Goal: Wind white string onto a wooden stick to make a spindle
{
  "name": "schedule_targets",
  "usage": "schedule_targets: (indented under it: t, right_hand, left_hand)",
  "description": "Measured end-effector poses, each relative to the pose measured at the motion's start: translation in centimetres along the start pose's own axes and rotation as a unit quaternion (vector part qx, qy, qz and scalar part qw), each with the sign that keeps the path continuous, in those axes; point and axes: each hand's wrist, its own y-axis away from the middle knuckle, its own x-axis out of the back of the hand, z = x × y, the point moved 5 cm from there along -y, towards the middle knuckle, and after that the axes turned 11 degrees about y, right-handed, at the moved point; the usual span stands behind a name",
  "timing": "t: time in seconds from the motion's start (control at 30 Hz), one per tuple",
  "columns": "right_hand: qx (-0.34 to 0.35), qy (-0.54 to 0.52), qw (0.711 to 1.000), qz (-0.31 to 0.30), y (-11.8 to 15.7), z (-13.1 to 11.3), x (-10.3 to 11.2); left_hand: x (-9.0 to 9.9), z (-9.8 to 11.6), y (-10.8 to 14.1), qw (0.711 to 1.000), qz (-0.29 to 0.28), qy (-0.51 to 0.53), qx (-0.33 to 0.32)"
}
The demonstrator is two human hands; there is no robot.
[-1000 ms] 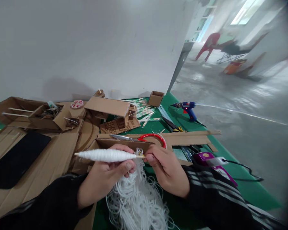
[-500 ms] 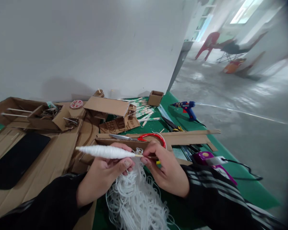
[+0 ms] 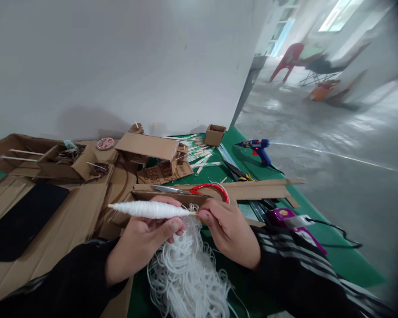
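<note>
A thin stick wrapped in white string, thick in the middle and tapered at both ends, forms a spindle (image 3: 149,209) held level at the centre. My left hand (image 3: 146,245) has its fingers behind the wound string and its thumb below it. The stick's bare right tip is pinched between the thumb and fingers of my right hand (image 3: 230,232). Its left tip sticks out free. Below both hands lies a loose, tangled heap of white string (image 3: 189,278), whose upper strands rise between the hands.
Red-handled scissors (image 3: 210,187) lie on cardboard just beyond my hands. Farther back are a cardboard structure (image 3: 147,146), scattered sticks and a small box (image 3: 215,135). A blue glue gun (image 3: 259,149) and purple box (image 3: 281,216) are right; a black flat panel (image 3: 23,221) lies left.
The spindle has shifted slightly right, and less bare stick shows between the wound string and my right fingers. My right hand has turned a little, its fingers curled more closely.
</note>
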Motion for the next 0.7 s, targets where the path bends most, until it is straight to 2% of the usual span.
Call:
schedule_targets:
  t: [0.13, 0.23, 0.47, 0.6, 0.7]
  right_hand:
    - [-0.018, -0.012, 1.000, 0.007, -0.01, 0.01, 0.09]
    - [-0.005, 0.001, 1.000, 0.013, 0.02, 0.00, 0.05]
    - [-0.013, 0.010, 1.000, 0.000, -0.07, 0.29, 0.02]
    - [0.026, 0.024, 0.999, 0.006, -0.18, -0.15, 0.21]
    - [0.031, 0.035, 0.999, -0.001, -0.25, -0.08, 0.10]
  left_hand:
    - [0.06, 0.12, -0.06, 1.000, 0.005, -0.010, 0.003]
    - [0.12, 0.12, -0.05, 1.000, 0.004, -0.016, 0.009]
    - [0.31, 0.16, -0.18, 1.000, 0.018, -0.015, 0.000]
    - [0.20, 0.08, -0.18, 1.000, 0.016, -0.007, 0.003]
    - [0.18, 0.12, -0.13, 1.000, 0.012, -0.012, 0.002]
